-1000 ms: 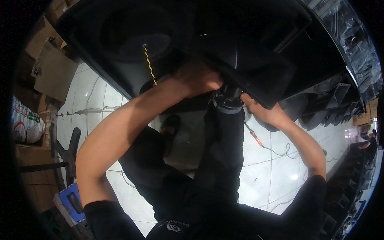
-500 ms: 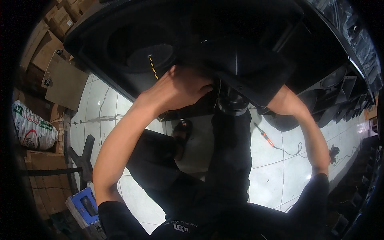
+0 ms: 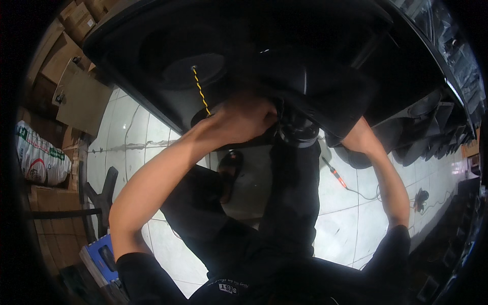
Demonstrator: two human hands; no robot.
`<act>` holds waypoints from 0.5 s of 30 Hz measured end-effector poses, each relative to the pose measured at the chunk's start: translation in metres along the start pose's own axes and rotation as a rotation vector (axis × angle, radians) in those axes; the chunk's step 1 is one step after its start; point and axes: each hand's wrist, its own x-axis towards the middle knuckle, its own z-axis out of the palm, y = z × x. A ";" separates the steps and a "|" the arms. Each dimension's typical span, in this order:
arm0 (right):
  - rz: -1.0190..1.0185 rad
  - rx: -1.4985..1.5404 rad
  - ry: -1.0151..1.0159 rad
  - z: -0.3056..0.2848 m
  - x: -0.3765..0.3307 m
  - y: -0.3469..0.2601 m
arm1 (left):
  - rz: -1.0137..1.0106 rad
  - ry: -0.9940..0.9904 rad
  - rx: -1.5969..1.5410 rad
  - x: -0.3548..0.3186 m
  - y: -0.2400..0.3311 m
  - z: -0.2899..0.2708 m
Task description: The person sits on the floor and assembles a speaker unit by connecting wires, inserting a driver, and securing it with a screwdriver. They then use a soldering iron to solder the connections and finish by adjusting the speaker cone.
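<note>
A big black panel (image 3: 122,101) with a round recess spans the upper view. From that recess a twisted yellow-and-black wire (image 3: 201,90) runs down to my left wrist. My left hand (image 3: 249,119) is closed, its fingers curled at the left of a black round part (image 3: 300,134); shadow hides what they pinch. A black moulded part (image 3: 330,107) sits above and behind the round part. At its right edge my right hand (image 3: 358,136) grips it, the fingers hidden behind it. The round part rests above my right thigh, apparently joined to the moulded part.
A soldering iron (image 3: 337,175) with a red handle lies on the white tiled floor (image 3: 330,229), its cord trailing right. Cardboard boxes (image 3: 58,208) and a white sack (image 3: 43,157) line the left, near a blue case (image 3: 104,259). Several black moulded parts (image 3: 422,124) stand at the right.
My left hand has shifted slightly right and down, and more of the twisted wire shows. The right hand stays at the moulded part's edge. The view has shifted a little.
</note>
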 end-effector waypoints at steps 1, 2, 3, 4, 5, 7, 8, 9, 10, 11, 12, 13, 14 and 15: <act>0.003 -0.006 0.001 0.001 0.001 0.001 | -0.022 -0.012 -0.042 0.000 -0.001 0.005; 0.005 -0.012 0.001 0.002 0.002 0.002 | -0.059 -0.045 -0.080 -0.001 -0.003 0.009; 0.010 0.001 0.015 0.004 0.003 0.004 | -0.095 -0.079 -0.119 -0.001 -0.005 0.012; 0.014 0.015 0.029 0.006 0.004 0.004 | -0.134 -0.112 -0.155 -0.001 -0.008 0.015; 0.020 0.048 0.055 0.009 0.004 0.005 | -0.245 -0.227 -0.300 -0.001 -0.013 0.019; 0.030 0.091 0.074 0.013 0.005 0.006 | -0.463 -0.453 -0.592 0.000 -0.024 0.026; 0.034 0.102 0.066 0.013 0.004 0.008 | -0.482 -0.452 -0.730 -0.001 -0.027 0.030; 0.047 0.099 0.058 0.015 0.004 0.010 | -0.500 -0.449 -0.868 -0.003 -0.030 0.033; 0.059 0.097 0.049 0.016 0.003 0.011 | -0.517 -0.446 -1.009 -0.005 -0.030 0.034; 0.079 0.082 0.041 0.018 0.003 0.012 | -0.530 -0.444 -1.044 -0.006 -0.030 0.034; 0.093 0.087 0.031 0.021 0.004 0.015 | -0.543 -0.441 -1.080 -0.007 -0.029 0.033; 0.111 0.088 0.024 0.023 0.004 0.019 | -0.549 -0.443 -1.117 -0.007 -0.028 0.033; 0.123 0.109 0.016 0.026 0.006 0.025 | -0.537 -0.445 -1.121 -0.006 -0.026 0.031; 0.125 0.131 0.015 0.027 0.006 0.026 | -0.526 -0.446 -1.124 -0.006 -0.025 0.029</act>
